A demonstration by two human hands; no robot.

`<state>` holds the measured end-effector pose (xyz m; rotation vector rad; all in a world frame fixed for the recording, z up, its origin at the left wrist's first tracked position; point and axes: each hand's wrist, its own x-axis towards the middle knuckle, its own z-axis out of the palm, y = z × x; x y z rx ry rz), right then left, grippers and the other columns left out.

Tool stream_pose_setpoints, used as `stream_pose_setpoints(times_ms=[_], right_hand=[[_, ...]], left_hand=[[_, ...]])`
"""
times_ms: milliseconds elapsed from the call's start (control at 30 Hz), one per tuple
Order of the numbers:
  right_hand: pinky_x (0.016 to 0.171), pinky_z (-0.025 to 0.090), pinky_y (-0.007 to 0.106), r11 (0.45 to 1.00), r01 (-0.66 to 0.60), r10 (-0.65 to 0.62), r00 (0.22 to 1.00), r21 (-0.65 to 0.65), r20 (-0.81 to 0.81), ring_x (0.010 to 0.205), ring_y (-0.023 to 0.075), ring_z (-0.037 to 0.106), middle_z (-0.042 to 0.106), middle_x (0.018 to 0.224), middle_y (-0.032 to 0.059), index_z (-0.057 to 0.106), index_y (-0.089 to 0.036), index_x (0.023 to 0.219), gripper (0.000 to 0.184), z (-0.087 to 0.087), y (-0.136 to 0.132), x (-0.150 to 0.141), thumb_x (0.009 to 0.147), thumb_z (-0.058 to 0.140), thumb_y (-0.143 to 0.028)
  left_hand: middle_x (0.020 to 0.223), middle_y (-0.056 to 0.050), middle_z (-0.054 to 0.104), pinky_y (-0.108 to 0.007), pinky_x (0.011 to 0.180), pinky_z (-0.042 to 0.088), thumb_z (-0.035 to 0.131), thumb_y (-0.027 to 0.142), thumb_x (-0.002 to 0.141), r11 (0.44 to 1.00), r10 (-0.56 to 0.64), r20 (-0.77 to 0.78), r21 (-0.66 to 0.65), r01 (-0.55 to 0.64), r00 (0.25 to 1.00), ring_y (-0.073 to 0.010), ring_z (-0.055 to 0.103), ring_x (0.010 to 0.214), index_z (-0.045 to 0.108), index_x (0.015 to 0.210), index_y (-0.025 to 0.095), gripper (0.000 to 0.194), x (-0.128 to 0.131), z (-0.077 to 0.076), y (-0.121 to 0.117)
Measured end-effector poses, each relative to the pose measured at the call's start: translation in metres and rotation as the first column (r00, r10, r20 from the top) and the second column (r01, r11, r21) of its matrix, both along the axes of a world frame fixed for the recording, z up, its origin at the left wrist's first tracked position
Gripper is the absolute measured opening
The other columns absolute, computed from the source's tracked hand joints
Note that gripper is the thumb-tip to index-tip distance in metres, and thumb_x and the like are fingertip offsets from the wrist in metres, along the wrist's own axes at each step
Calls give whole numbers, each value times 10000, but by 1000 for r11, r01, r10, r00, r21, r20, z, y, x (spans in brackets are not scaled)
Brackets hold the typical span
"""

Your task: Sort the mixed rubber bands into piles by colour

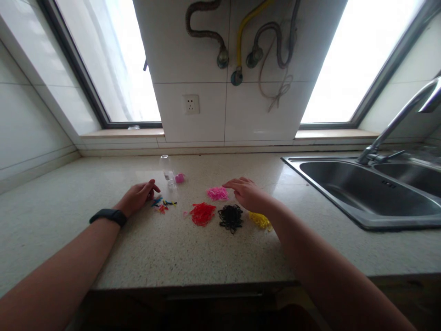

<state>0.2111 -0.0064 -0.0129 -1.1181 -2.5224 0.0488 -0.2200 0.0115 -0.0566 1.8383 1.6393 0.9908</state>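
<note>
Pink heap of thin, stringy bands on pale speckled counter: probably light, soft, best pinched at loose fringe. Right hand: fingers outstretched at its edge; left hand: fingers loosely curled; cannot tell whether gripping.

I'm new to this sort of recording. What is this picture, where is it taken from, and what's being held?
No machine here: these are a person's two bare hands, filmed by a camera worn on the head, looking forward and down. On the counter lie small stringy pieces: a pink pile, red pile, black pile and yellow pile, plus a mixed pile. Farther back is a clear container beside a pink object. The left hand is next to the mixed pile; the right hand is at the pink pile's edge. I cannot tell whether either holds anything.
</note>
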Motion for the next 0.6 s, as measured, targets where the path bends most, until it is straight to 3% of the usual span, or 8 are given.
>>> stream_pose_setpoints(times_ms=[200,333,500,600], right_hand=[[1005,417,390,986,138,-123,982,95,-144,1119,229,570,682,1225,53,670,-235,1239,446,-1,12,19,872,455,-100],[933,453,369,953,287,-253,931,96,-262,1018,227,603,719,1098,65,713,-223,1153,400,-8,28,43,848,477,-114],[804,476,317,888,453,-444,791,-85,-420,806,187,637,741,986,74,745,-198,1059,336,-20,50,68,833,499,-163],[727,472,301,825,529,-556,692,-199,-460,697,168,624,743,951,71,746,-194,1047,310,-27,60,77,830,527,-223]], left_hand=[[644,-5,631,-263,621,426,318,622,953,997,25,-175,70,-13,984,-164,582,613,720,884,171,608,5,6,-7],[681,-2,664,-265,628,414,302,548,977,985,84,-393,169,-18,916,-171,610,631,723,920,202,549,15,14,-15],[803,-38,690,-272,675,412,397,485,980,943,10,-582,276,185,813,-172,613,707,700,930,200,420,37,27,-27],[756,-16,645,-269,699,414,506,475,949,903,-116,-617,261,341,778,-151,579,684,694,950,205,329,55,36,-35]])
